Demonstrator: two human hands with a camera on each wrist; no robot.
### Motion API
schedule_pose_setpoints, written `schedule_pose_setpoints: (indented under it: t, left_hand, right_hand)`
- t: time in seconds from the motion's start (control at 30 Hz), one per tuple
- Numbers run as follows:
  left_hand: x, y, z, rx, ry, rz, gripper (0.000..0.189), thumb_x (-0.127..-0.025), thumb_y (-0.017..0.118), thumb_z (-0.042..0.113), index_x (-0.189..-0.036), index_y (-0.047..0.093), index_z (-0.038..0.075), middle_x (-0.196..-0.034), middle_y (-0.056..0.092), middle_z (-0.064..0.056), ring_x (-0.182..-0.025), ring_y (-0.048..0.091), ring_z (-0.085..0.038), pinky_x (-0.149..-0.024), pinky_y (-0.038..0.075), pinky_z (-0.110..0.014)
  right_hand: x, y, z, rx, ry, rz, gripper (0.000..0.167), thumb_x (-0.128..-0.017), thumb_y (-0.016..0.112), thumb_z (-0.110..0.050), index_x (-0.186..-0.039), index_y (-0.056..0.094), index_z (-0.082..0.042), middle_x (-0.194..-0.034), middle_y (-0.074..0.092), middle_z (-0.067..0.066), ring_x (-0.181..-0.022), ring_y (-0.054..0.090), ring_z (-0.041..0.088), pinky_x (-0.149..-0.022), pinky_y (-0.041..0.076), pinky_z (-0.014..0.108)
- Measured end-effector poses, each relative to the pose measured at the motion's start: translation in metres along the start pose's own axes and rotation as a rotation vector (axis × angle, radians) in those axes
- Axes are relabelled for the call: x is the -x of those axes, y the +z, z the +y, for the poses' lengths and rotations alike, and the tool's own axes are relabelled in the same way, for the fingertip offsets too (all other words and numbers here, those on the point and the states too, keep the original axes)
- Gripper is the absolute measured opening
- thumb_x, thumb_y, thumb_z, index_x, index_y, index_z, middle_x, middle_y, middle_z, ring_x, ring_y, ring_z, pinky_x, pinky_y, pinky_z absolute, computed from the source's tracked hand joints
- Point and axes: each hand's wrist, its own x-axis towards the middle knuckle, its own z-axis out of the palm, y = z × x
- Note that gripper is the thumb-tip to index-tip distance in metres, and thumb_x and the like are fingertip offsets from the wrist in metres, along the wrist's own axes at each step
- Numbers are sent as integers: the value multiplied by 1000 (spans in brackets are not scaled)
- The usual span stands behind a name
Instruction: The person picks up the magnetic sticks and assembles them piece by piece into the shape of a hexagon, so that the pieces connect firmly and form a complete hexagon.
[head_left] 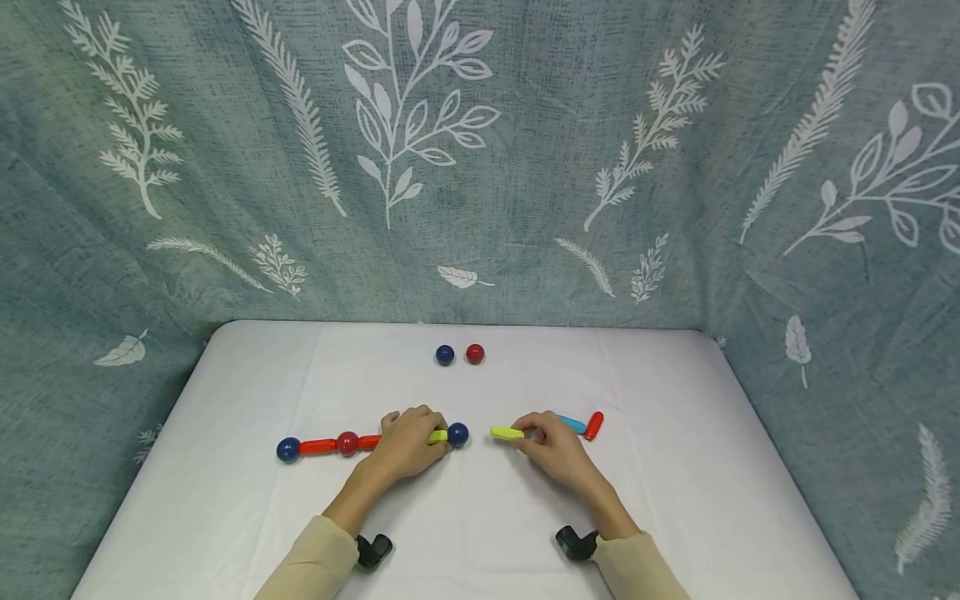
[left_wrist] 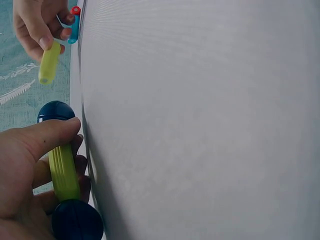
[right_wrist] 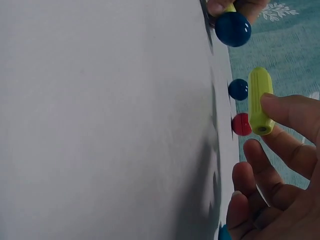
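In the head view a chain of toy rods and balls lies across the table. From its left end come a blue ball (head_left: 288, 450), a red rod (head_left: 318, 447), a red ball (head_left: 347, 443) and another red rod (head_left: 369, 442). My left hand (head_left: 411, 442) covers the part after that. It grips a yellow-green rod (left_wrist: 64, 172) that sits between two blue balls, the right-hand one (head_left: 457, 433) showing past the fingertips. With thumb and index finger my right hand (head_left: 557, 448) pinches a loose yellow-green rod (right_wrist: 260, 100), one end pointing towards that ball, apart from it.
Behind the hands, a blue ball (head_left: 445, 355) and a red ball (head_left: 475, 354) stand side by side. Just beyond my right hand lie a light-blue rod (head_left: 572, 424) and a red rod (head_left: 594, 426). The white table (head_left: 712, 517) ends at a leaf-patterned curtain (head_left: 525, 208).
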Motion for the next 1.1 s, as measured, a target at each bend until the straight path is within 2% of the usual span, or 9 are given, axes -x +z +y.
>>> schedule_pose_setpoints:
  t: [0.23,0.67,1.0,1.1]
  left_hand:
    - [1,0,0,4,4,2,24,-88,77,31,-105,73,15,-100,63,2,-97,56,-21,-104,26,-68]
    - [0,1,0,17,19,4,21,-89,77,30,-103,72,16,-98,62,3,-100,57,-22,-104,26,-68]
    - [2,-1,0,3,20,10,36,-89,76,31,-120,68,17,-105,64,0,-102,59,-23,-103,27,-68]
    - [2,-1,1,-13,23,16,37,-88,77,33,-121,68,17,-106,65,-1,-102,59,-24,-102,27,-68]
  right_hand:
    - [-10,13,0,28,-38,-63,15,-90,77,-20,-104,73,-19,-86,54,-2,-69,48,14,-59,39,26]
    - [-18,23,-12,57,-60,-94,16,-91,75,-15,-106,72,-17,-87,55,-3,-71,48,14,-60,39,26]
    - [-24,27,-15,47,-77,-96,15,-93,72,-14,-107,72,-15,-89,56,-3,-70,47,13,-60,39,26]
    - [-25,29,-16,38,-89,-93,15,-92,72,-14,-108,72,-13,-89,56,-2,-70,47,13,-60,39,26]
